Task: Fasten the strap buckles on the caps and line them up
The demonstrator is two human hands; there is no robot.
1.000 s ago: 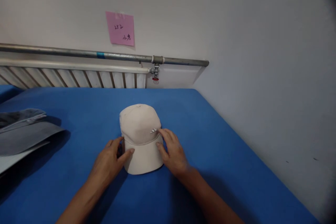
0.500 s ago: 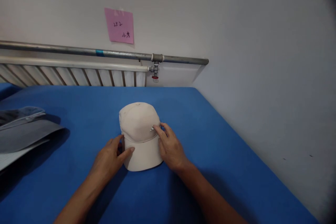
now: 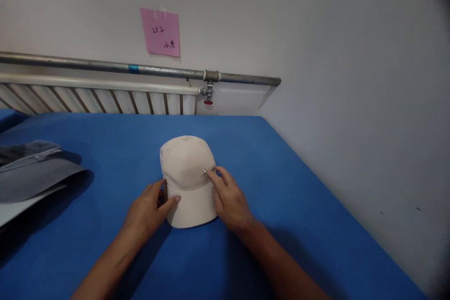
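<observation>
Left fingers (image 3: 173, 202) and right fingers (image 3: 215, 179) apart on domed, curve-brimmed cream fabric cap (image 3: 186, 161)

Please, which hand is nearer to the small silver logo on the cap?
Right. The right hand is directly beside the silver logo; the left hand is farther away, at the opposite side of the brim.

Pink note (image 3: 161, 33) taped to pale wall (image 3: 337, 79), metal pipe (image 3: 94, 65) above white radiator (image 3: 123, 101), grey folded item (image 3: 38, 177) on blue surface (image 3: 116, 150)
</observation>
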